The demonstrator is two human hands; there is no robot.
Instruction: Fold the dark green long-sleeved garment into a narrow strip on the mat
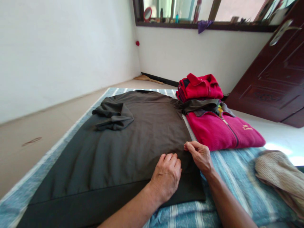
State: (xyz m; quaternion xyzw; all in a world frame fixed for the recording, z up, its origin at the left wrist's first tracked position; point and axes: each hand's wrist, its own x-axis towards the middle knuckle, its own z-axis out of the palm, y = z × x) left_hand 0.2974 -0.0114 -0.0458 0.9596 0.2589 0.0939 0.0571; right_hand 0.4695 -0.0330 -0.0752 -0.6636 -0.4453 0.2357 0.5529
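1. From where I stand, the dark grey long-sleeved cloth top (142, 136) lies spread under the left hand (167, 174), its length running forward to the collar.
2. That hand rests with bent fingers; I can't tell whether they grip cloth.
3. The right hand (200, 155), nearer the side edge, seems to pinch it narrowly.
4. Ahead of the right hand, one sleeve (201, 105) overlaps the magenta fleece zip jacket (213, 131), an obstruction.
5. Beige knitted cloth (277, 174) lies rightward, apart.

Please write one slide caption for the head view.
Left hand on a dark garment, right hand at its edge, pink jacket nearby.
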